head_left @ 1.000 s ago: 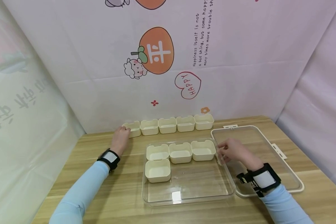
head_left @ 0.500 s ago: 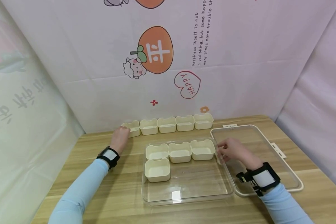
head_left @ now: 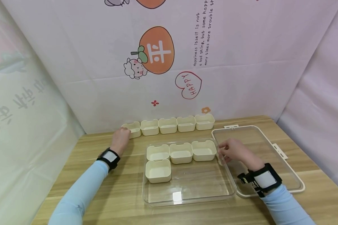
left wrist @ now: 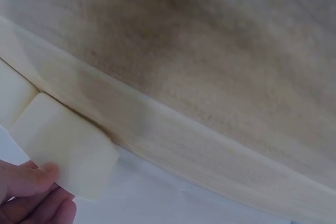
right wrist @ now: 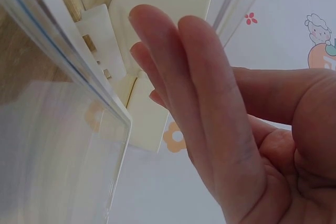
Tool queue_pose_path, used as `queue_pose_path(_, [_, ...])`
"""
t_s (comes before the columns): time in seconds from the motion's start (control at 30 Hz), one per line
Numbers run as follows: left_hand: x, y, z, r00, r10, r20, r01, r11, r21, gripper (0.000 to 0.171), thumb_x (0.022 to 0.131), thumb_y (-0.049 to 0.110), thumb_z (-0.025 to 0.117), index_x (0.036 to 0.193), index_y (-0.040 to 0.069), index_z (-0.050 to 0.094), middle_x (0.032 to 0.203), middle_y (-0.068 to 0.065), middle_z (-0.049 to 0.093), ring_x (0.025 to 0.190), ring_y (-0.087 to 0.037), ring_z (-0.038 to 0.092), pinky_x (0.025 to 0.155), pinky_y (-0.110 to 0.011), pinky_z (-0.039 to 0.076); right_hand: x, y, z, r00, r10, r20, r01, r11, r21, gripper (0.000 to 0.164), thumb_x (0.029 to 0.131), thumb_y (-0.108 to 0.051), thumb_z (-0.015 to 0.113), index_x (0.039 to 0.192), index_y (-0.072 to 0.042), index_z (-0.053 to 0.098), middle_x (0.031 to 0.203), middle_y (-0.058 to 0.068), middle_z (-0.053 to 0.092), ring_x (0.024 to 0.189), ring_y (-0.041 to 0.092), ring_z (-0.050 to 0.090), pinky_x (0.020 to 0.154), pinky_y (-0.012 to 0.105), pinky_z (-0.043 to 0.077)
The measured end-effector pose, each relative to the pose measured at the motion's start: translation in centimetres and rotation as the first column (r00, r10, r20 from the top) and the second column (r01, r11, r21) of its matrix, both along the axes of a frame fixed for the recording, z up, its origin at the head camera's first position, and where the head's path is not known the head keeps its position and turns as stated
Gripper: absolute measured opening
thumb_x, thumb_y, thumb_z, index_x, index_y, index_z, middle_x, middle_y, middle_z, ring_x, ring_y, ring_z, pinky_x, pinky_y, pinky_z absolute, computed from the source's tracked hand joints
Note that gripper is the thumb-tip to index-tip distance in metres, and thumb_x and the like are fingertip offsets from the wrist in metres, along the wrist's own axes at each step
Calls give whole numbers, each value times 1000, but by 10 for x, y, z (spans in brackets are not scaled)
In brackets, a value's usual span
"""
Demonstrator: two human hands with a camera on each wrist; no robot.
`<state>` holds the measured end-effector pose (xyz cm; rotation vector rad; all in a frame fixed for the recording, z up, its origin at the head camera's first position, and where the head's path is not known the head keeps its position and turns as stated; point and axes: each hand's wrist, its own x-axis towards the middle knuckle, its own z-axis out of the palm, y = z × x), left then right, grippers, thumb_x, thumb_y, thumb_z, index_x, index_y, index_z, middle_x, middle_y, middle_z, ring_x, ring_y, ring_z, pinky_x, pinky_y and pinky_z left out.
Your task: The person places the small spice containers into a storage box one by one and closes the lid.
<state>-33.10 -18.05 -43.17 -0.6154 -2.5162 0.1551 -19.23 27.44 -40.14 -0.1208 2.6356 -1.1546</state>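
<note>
Nearest, a clear tray (head_left: pixel 198 189) holds four cream cups (head_left: pixel 158 175) on the table (head_left: pixel 115 193). Beside its right wall, the right hand (head_left: pixel 234 152) has nearly straight fingers; a lid (head_left: pixel 267 153) lies just right. Farther back, the left hand (head_left: pixel 120 139) pinches the leftmost cup (head_left: pixel 135 130) in a row of five, before a printed cloth (head_left: pixel 242 84).

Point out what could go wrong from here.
The left grip pinches the leftmost back-row cup, which appears to touch its neighbor; lifting it could drag that one along.
The right grip is at the right side of the clear tray; a bump might shift the tray.
The lone front cup in the tray has open space to its right, so a jolt could slide it.
</note>
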Motion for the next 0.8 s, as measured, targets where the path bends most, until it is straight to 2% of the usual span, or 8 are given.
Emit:
queue_pose_path(0.3, [14, -4, 7, 999, -32, 11, 32, 999, 31, 19, 85, -9, 57, 72, -2, 70, 69, -14, 61, 66, -27, 57, 59, -37, 50, 1, -1, 2, 1000, -4, -9, 4, 1000, 17, 36, 92, -3, 54, 121, 18, 53, 84, 17, 68, 66, 21, 69, 58, 31, 57])
queue_pose_path(0.53, [22, -4, 14, 998, -58, -40, 60, 997, 52, 17, 83, -9, 56, 78, -3, 70, 77, -16, 64, 70, -27, 57, 62, -36, 50, 1, 0, 0, 1000, 0, -13, 0, 1000, 16, 37, 92, -3, 55, 122, 17, 52, 84, 17, 69, 67, 21, 69, 58, 30, 57])
queue_pose_path(0.8, [34, -1, 22, 988, -121, -93, 127, 990, 64, 14, 83, -10, 57, 83, -6, 70, 81, -18, 64, 74, -28, 57, 66, -36, 51, 0, 0, 0, 1000, 4, -13, -4, 1000, 15, 37, 92, -3, 54, 123, 17, 52, 85, 17, 69, 67, 20, 68, 58, 30, 57])
